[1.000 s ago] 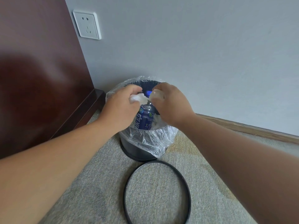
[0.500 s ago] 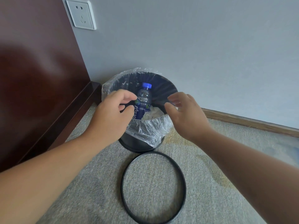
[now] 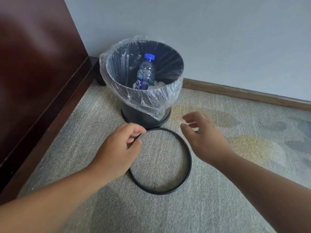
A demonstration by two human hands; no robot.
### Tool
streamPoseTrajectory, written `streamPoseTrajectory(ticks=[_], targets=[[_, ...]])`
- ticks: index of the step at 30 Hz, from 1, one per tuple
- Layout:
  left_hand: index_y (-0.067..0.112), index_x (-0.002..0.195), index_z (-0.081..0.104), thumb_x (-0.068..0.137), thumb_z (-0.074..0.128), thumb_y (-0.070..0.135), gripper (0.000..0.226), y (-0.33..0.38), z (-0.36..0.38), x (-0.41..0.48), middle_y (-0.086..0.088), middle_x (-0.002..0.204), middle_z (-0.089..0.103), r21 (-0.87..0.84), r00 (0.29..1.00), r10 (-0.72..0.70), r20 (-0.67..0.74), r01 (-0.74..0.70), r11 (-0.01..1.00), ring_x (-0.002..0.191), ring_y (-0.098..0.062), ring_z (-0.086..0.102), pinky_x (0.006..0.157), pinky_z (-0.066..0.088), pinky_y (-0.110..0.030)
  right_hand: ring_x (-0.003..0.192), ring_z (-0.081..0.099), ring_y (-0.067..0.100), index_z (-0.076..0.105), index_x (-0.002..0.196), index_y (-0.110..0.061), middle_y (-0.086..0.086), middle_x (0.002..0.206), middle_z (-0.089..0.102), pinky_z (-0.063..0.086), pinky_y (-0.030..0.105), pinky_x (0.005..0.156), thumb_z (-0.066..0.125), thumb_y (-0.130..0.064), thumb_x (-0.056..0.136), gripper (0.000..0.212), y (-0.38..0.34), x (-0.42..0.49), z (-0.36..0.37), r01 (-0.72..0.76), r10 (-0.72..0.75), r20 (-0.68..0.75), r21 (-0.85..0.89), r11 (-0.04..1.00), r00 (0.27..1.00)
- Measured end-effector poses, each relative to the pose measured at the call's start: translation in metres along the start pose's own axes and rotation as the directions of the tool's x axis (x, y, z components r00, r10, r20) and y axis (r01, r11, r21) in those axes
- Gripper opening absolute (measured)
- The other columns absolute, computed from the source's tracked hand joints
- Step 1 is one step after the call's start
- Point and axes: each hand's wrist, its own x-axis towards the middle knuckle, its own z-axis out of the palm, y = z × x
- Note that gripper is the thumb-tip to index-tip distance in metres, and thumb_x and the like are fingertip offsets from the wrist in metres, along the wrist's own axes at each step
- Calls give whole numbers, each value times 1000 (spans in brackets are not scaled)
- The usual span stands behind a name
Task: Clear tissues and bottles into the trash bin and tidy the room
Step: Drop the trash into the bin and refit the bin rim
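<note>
The bottle (image 3: 146, 73) leans on tissues (image 3: 158, 84) inside the lined trash bin (image 3: 139, 117). In front, a black ring (image 3: 158, 192) lies on grey carpet (image 3: 168, 212); the left hand (image 3: 117, 152) pinches it, while the right hand (image 3: 205, 137) hovers spread and empty. Dark wooden furniture (image 3: 37, 73) stands to the left and a pale wall (image 3: 218, 39) behind.

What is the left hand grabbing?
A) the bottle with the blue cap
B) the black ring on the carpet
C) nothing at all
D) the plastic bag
B: the left hand pinches the black ring lying on the carpet, while the bottle sits untouched inside the bin.
</note>
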Motion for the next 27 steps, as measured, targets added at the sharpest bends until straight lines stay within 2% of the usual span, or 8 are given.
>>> streamPoseTrajectory(ticks=[4,8,12,15,17,20,23,27], targets=[[37,108,54,92,54,14,28,-32,19,-7,24,108,54,88,995,-76,67,70,994,105,15,47,82,36,0,98,56,2,54,119,-27,-10,117,57,45,22,80,54,-37,91,31,25,-12,15,-79,76,83,27,997,994],[42,108,51,93,53,18,28,-55,31,-10,27,108,50,142,985,-128,111,112,984,105,16,45,84,37,-7,97,57,3,55,119,-27,-9,116,57,43,20,73,56,-33,90,30,47,-23,27,-150,148,126,7,989,981],[38,119,48,93,54,22,31,-74,40,-9,19,117,49,210,968,-211,137,180,961,109,4,49,92,43,-22,97,57,4,53,120,-29,-9,117,56,45,24,73,57,-33,88,32,61,-29,39,-196,195,166,-9,981,967],[35,140,29,93,53,28,54,-87,47,-7,6,135,40,314,926,-333,177,268,911,111,-7,48,83,41,-25,100,55,9,50,126,-27,-6,123,53,43,25,76,58,-33,86,42,74,-30,47,-239,238,216,-25,971,947],[37,145,18,92,54,31,64,-93,50,-7,3,143,34,329,900,-386,201,309,892,113,-10,47,80,37,-24,98,53,11,45,132,-28,-2,130,48,41,22,68,58,-35,85,49,83,-31,51,-273,277,245,-52,961,929],[38,147,13,91,55,33,70,-99,54,-6,1,152,25,340,876,-428,222,342,876,121,-15,46,79,35,-23,90,48,9,36,140,-30,0,142,38,35,14,58,60,-40,83,63,93,-33,58,-308,318,277,-80,948,907],[37,149,11,91,54,33,72,-103,57,-3,3,157,17,337,853,-463,238,375,864,119,-12,49,74,37,-19,91,50,9,28,146,-28,-1,146,31,36,14,57,61,-44,81,74,102,-34,66,-316,332,308,-102,943,892],[35,151,5,91,54,33,77,-106,63,1,3,160,11,319,824,-503,261,418,850,141,-23,28,99,37,-31,104,45,13,22,150,-26,2,148,32,39,20,71,62,-46,81,83,107,-32,76,-363,376,322,-101,926,869]])
